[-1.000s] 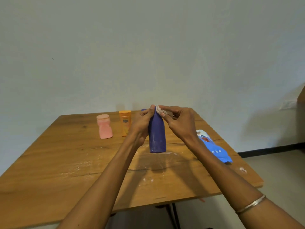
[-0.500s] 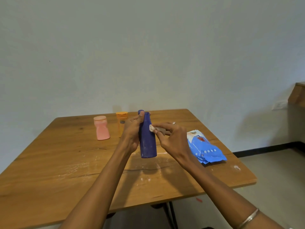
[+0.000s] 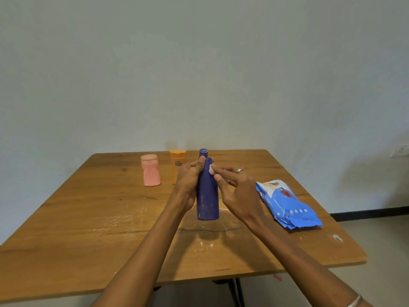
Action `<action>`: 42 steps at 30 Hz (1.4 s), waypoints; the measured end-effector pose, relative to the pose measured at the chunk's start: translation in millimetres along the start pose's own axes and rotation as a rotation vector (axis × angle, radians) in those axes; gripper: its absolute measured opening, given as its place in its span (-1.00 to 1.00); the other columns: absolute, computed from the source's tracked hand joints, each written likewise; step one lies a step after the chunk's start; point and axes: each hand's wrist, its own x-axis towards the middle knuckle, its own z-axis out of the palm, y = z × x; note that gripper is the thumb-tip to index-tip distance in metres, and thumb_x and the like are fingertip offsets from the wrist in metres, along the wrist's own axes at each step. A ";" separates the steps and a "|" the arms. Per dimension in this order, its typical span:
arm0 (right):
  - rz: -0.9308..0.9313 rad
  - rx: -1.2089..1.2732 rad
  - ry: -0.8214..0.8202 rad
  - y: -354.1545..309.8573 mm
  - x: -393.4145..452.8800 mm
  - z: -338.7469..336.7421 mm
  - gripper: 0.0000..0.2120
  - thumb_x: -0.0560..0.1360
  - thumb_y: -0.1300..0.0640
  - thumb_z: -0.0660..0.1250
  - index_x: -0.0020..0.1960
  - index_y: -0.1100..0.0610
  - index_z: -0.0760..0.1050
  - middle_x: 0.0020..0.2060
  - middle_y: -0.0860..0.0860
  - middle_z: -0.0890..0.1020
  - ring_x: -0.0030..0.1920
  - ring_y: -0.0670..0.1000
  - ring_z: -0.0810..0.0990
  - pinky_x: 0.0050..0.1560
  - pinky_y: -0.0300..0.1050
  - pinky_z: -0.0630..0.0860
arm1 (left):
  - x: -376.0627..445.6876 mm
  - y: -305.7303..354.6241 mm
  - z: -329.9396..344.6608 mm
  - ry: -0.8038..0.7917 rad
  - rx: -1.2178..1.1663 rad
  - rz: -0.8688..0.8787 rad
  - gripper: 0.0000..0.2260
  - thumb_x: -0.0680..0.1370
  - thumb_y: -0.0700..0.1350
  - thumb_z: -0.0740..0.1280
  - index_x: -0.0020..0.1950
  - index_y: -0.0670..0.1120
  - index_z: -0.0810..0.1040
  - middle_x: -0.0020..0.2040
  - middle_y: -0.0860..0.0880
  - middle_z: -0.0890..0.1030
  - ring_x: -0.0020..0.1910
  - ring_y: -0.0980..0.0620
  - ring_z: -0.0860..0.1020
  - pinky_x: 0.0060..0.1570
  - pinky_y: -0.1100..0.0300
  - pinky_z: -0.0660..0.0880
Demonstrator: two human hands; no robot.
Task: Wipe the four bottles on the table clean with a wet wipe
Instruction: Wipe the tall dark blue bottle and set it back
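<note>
The pink bottle (image 3: pixel 150 173) and orange bottle (image 3: pixel 177 166) stand at eleven o'clock of the blue bottle (image 3: pixel 207 196), a second blue bottle (image 3: pixel 203 152) just behind it. The wipe packet (image 3: pixel 287 206) lies at three o'clock, near the table (image 3: pixel 66 251) edge. The left hand (image 3: pixel 188 185) grips the blue bottle upright; the right hand (image 3: pixel 239 191) pinches the wet wipe (image 3: pixel 211 169) against its neck, higher than half a second ago.
</note>
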 end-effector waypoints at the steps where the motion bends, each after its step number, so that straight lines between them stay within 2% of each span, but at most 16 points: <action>1: -0.001 -0.008 -0.005 0.0 -1.5 -0.2 -0.73 0.58 0.09 0.37 0.27 0.00 0.60 0.16 0.00 0.63 0.15 -0.10 0.60 -0.01 -0.23 0.63 | -0.2 -1.4 -0.3 -0.001 -0.004 0.001 -0.62 0.62 0.09 0.27 0.12 -0.21 0.66 -0.05 -0.15 0.70 -0.14 -0.08 0.65 -0.14 0.04 0.65; 5: -0.035 -0.033 0.064 -5.0 6.0 -1.3 -0.78 0.56 0.14 0.40 0.19 0.06 0.66 0.09 -0.04 0.69 0.08 -0.19 0.63 -0.01 -0.31 0.59 | -3.9 -3.5 3.6 -0.018 -0.008 0.006 -0.62 0.56 0.14 0.29 0.08 -0.14 0.67 -0.05 -0.13 0.70 -0.11 -0.07 0.65 -0.08 0.03 0.63; 10: -0.068 -0.046 0.161 -13.8 23.4 1.5 -0.80 0.54 0.17 0.43 0.16 0.07 0.67 0.04 -0.09 0.71 0.03 -0.21 0.63 -0.02 -0.42 0.51 | -4.4 2.7 8.2 0.005 -0.013 0.008 -0.70 0.61 0.09 0.28 0.01 -0.11 0.66 -0.13 -0.06 0.71 -0.16 -0.01 0.66 -0.13 0.08 0.63; 13: -0.077 -0.033 0.163 -13.5 22.2 5.4 -0.77 0.53 0.15 0.45 0.18 0.08 0.67 0.05 -0.06 0.71 0.05 -0.17 0.64 0.01 -0.34 0.56 | -3.5 6.4 5.4 0.018 -0.012 0.022 -0.67 0.61 0.08 0.29 0.06 -0.16 0.67 -0.10 -0.09 0.71 -0.15 -0.02 0.66 -0.14 0.09 0.64; 16: -0.061 -0.025 0.093 -9.9 13.4 7.1 -0.74 0.51 0.10 0.46 0.19 0.05 0.66 0.07 -0.05 0.69 0.08 -0.15 0.64 0.00 -0.26 0.60 | -1.4 5.9 -0.1 0.044 -0.004 0.028 -0.60 0.63 0.08 0.29 0.14 -0.26 0.64 -0.02 -0.19 0.68 -0.11 -0.10 0.64 -0.12 0.04 0.63; 19: -0.050 -0.028 0.028 -5.4 0.6 3.3 -0.75 0.50 0.09 0.46 0.18 0.03 0.65 0.06 -0.04 0.69 0.08 -0.16 0.63 -0.05 -0.27 0.62 | -0.8 5.0 -3.6 0.063 -0.005 0.020 -0.63 0.63 0.07 0.29 0.08 -0.24 0.64 -0.03 -0.24 0.65 -0.10 -0.15 0.60 -0.09 -0.01 0.61; 22: -0.062 -0.059 -0.009 -2.5 -11.5 -1.4 -0.75 0.50 0.09 0.45 0.17 0.03 0.65 0.03 -0.06 0.70 0.05 -0.16 0.63 -0.06 -0.21 0.62 | -1.8 4.5 -5.0 0.060 -0.031 0.013 -0.68 0.64 0.06 0.27 0.00 -0.17 0.65 -0.11 -0.18 0.66 -0.16 -0.12 0.61 -0.10 0.01 0.61; 27: -0.076 -0.114 0.106 -9.5 4.1 -1.9 -0.82 0.53 0.06 0.46 0.13 0.02 0.68 0.02 -0.12 0.72 0.02 -0.17 0.65 -0.02 -0.16 0.60 | -5.9 -0.9 2.6 0.011 -0.050 -0.003 -0.65 0.63 0.07 0.29 0.09 -0.21 0.64 -0.09 -0.13 0.68 -0.16 -0.05 0.64 -0.12 0.06 0.62; 31: -0.096 -0.129 0.175 -16.3 23.6 0.6 -0.84 0.53 0.08 0.46 0.10 0.03 0.70 -0.02 -0.12 0.73 -0.04 -0.17 0.65 -0.04 -0.15 0.60 | -10.1 -1.0 9.5 0.014 -0.062 0.016 -0.71 0.63 0.05 0.29 0.05 -0.15 0.66 -0.09 -0.09 0.70 -0.15 0.01 0.67 -0.10 0.08 0.65; 35: -0.091 -0.102 0.134 -13.9 17.5 1.6 -0.82 0.52 0.11 0.46 0.12 0.06 0.69 -0.01 -0.08 0.73 -0.02 -0.12 0.66 -0.09 -0.12 0.63 | -8.9 2.0 5.6 0.025 -0.032 0.018 -0.70 0.63 0.05 0.29 0.01 -0.15 0.66 -0.13 -0.08 0.71 -0.19 0.00 0.67 -0.14 0.08 0.65; 37: -0.068 -0.081 0.075 -11.5 5.7 -0.8 -0.79 0.52 0.11 0.46 0.14 0.07 0.68 0.03 -0.06 0.72 0.02 -0.12 0.66 -0.07 -0.19 0.63 | -7.7 2.0 2.8 0.034 -0.027 0.022 -0.68 0.64 0.05 0.29 0.03 -0.19 0.65 -0.13 -0.12 0.69 -0.20 -0.04 0.65 -0.17 0.07 0.64; 39: -0.055 -0.083 0.015 -7.7 -11.7 -4.3 -0.77 0.51 0.12 0.46 0.17 0.05 0.66 0.06 -0.06 0.71 0.06 -0.14 0.64 -0.06 -0.32 0.59 | -7.2 3.8 0.5 0.049 -0.040 0.023 -0.68 0.64 0.05 0.29 0.03 -0.20 0.64 -0.16 -0.13 0.68 -0.24 -0.05 0.63 -0.20 0.07 0.63; 42: -0.043 -0.097 -0.035 -0.9 -41.2 -6.6 -0.77 0.51 0.16 0.47 0.16 0.03 0.67 0.03 -0.13 0.70 0.05 -0.23 0.63 -0.04 -0.29 0.59 | -5.0 7.5 -2.8 0.056 -0.075 0.015 -0.71 0.64 0.04 0.29 -0.05 -0.15 0.65 -0.22 -0.11 0.68 -0.30 -0.04 0.63 -0.22 0.07 0.61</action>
